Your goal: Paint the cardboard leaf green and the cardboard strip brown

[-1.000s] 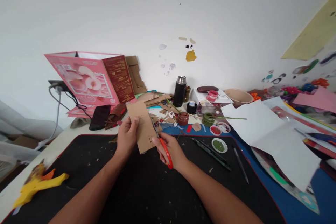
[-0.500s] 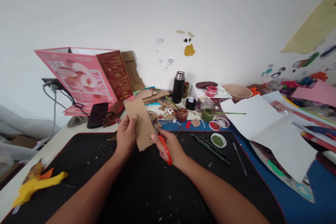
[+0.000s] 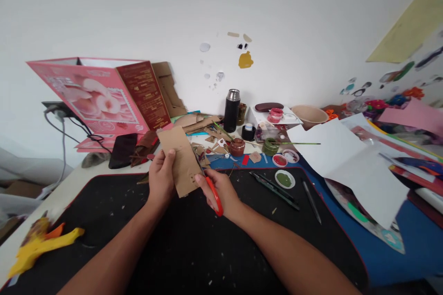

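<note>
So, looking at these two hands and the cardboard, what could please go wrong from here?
The red-handled scissors in the right hand are at the edge of the cardboard, which the left hand grips on its other side; a slip might nick fingers or spoil the edge.

The lid of green paint lies uncovered on the mat; the right arm could smear it.

Glue gun (image 3: 33,250) laid at the left edge of a mat (image 3: 187,249), phone (image 3: 122,152) set before a pink box (image 3: 104,101), flask (image 3: 231,116) stood near the wall (image 3: 166,18), brush (image 3: 302,143) laid over a green jar (image 3: 270,147), pens (image 3: 275,191) placed beside a paint dish (image 3: 284,179).
</note>
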`<state>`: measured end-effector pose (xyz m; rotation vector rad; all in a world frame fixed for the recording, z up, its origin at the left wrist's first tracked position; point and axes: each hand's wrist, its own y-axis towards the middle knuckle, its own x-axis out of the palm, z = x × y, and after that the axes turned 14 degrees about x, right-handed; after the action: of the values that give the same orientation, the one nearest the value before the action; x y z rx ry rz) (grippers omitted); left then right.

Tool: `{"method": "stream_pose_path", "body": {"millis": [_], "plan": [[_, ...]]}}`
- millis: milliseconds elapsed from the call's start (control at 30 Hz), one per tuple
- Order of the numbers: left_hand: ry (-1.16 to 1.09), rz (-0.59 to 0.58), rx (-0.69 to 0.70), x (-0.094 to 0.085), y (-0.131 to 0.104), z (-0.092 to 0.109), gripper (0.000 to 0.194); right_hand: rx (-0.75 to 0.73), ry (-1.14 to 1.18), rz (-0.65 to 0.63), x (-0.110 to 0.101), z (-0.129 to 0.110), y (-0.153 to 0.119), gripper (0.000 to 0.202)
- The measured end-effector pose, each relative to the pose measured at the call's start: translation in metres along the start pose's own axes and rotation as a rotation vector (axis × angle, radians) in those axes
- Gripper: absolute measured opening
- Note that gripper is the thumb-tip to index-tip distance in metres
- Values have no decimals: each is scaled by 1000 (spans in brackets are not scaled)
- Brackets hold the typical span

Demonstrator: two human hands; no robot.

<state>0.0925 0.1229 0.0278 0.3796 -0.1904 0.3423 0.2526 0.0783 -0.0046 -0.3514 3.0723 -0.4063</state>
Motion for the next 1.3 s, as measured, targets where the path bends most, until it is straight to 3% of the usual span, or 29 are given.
{"method": "stream_pose_path", "body": {"millis": [700,1100,1300], "plan": [[34,13,47,-1,2,-1,41,-30,-26,32,3,-1,-1,41],[42,-131,76,-9,6,2,46,-15,0,-160,-15,-10,-3,47],[37,-160,63,-10,6,2,45,43,92,-187,-15,-18,-4,57]]}}
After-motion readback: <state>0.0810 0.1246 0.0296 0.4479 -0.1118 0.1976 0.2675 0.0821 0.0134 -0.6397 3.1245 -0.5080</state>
